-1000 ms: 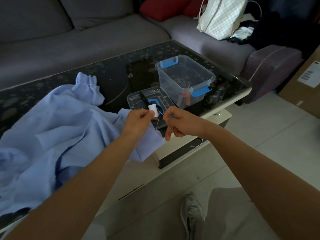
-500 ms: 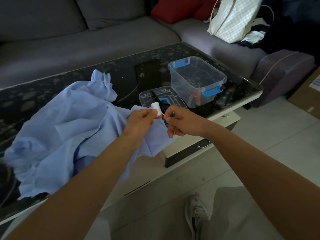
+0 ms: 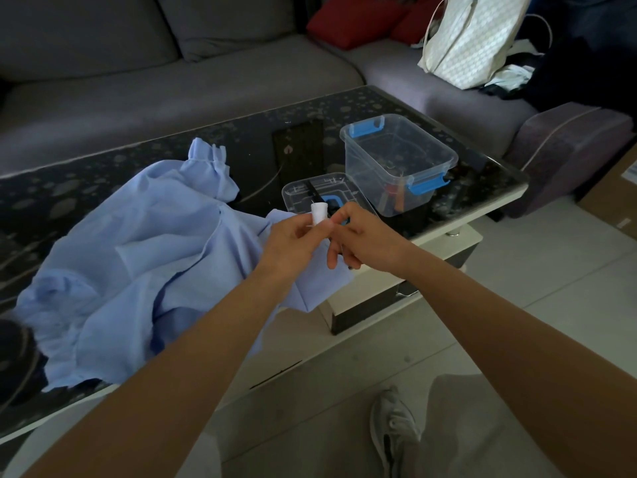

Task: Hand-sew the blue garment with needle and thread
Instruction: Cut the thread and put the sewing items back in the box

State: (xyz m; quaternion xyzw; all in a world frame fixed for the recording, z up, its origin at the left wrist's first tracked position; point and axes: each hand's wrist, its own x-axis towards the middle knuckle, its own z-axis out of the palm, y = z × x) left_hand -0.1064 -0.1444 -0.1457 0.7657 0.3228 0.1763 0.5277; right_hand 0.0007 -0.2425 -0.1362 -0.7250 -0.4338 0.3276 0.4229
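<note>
Between the hands the gap has closed: a second ago they stood apart, and now the right hand (image 3: 365, 243) pinches just beside the thumb of the left hand (image 3: 293, 239), apparently on the thread end, which is too fine to confirm. The left hand grips the white spool (image 3: 319, 212), which has come upright, its long axis vertical. Judgement: thread preparation; sewing has not begun. The blue garment (image 3: 138, 253) lies under and left of the hands on the counter (image 3: 103, 174). The lid (image 3: 293, 194) and clear box (image 3: 448, 157) are beyond.
</note>
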